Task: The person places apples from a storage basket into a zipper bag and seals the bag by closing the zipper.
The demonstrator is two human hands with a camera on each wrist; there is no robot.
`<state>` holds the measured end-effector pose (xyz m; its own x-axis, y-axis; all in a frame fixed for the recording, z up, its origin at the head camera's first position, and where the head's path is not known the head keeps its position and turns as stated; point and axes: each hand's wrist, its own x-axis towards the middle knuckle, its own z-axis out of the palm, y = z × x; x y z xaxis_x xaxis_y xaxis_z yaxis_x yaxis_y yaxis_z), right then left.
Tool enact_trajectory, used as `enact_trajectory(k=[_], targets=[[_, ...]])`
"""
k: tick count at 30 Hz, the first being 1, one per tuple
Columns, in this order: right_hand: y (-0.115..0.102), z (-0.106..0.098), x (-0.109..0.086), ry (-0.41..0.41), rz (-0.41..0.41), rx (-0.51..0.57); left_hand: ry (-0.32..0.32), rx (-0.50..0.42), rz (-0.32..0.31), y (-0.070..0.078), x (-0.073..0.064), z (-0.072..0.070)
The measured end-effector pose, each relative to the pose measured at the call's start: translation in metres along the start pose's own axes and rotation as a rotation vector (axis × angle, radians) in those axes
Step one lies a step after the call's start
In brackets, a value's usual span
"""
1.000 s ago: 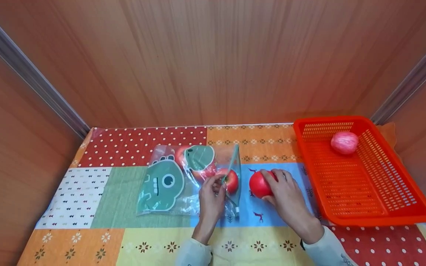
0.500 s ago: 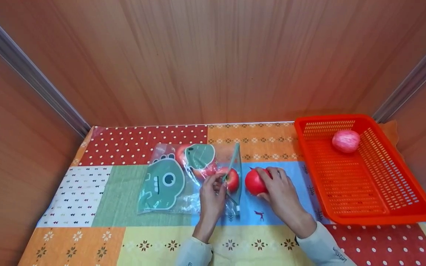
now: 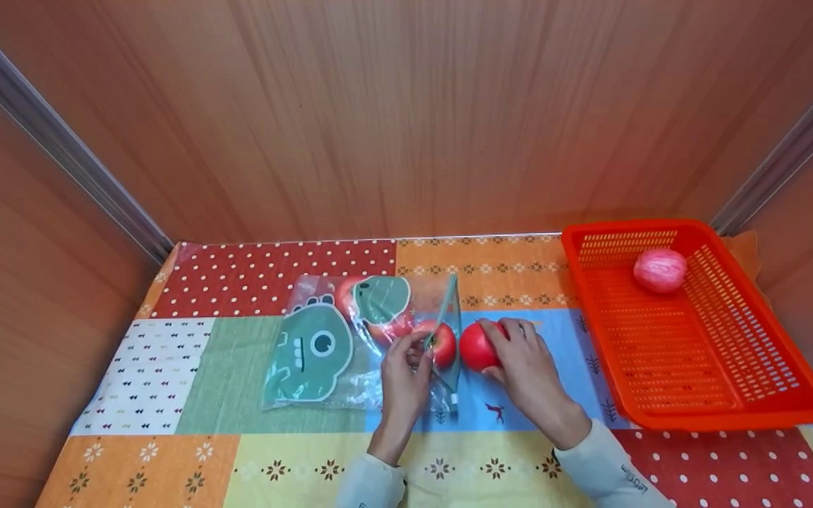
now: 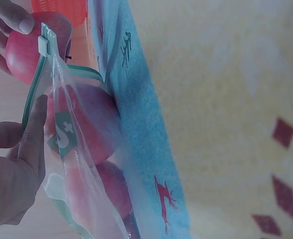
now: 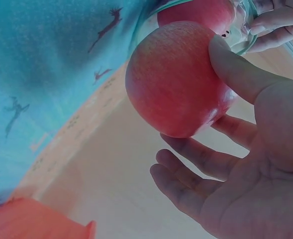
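Observation:
A clear zip bag [image 3: 371,384] with a green cartoon print lies on the cloth, several apples inside it. My left hand [image 3: 405,374] pinches the green zip edge of its mouth, which gapes to the right; the left wrist view shows the white slider [image 4: 43,46] near that edge. Just inside the mouth sits one apple [image 3: 443,346]. My right hand [image 3: 530,370] holds another red apple [image 3: 477,347] between thumb and fingers, right at the bag's mouth. In the right wrist view, this apple [image 5: 176,79] overlaps the bagged one behind it.
An orange-red plastic basket [image 3: 667,367] stands on the right, with one pinkish apple [image 3: 660,271] toward its back. A patchwork cloth [image 3: 308,458] covers the table. Wood-grain panels [image 3: 406,120] rise at the back and both sides.
My right hand has carried its apple leftward, up to the bag's mouth. The left hand keeps its pinch on the bag's edge, and the bag stays in place.

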<state>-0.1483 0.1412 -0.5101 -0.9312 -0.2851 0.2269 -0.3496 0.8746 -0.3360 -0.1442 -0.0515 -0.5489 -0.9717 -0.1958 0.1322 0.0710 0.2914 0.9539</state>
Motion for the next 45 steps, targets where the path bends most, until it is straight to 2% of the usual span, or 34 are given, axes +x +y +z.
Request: enact_trajectory(k=[8, 14, 23, 37, 45], targets=[[0.0, 0.006, 0.004, 0.021, -0.048, -0.036, -0.017, -0.013, -0.035, 0.001, -0.001, 0.001], [0.001, 0.009, 0.005, 0.016, -0.042, -0.044, -0.016, 0.004, -0.039, 0.001, 0.0, 0.002], [-0.001, 0.012, 0.007, 0.045, -0.071, -0.094, -0.002, 0.009, -0.008, 0.0, -0.001, 0.002], [-0.006, 0.013, 0.009, 0.015, -0.064, -0.058, -0.013, 0.003, -0.031, 0.001, 0.001, 0.003], [-0.009, 0.015, 0.013, 0.026, -0.078, -0.064, -0.005, -0.007, -0.002, 0.003, 0.003, 0.005]])
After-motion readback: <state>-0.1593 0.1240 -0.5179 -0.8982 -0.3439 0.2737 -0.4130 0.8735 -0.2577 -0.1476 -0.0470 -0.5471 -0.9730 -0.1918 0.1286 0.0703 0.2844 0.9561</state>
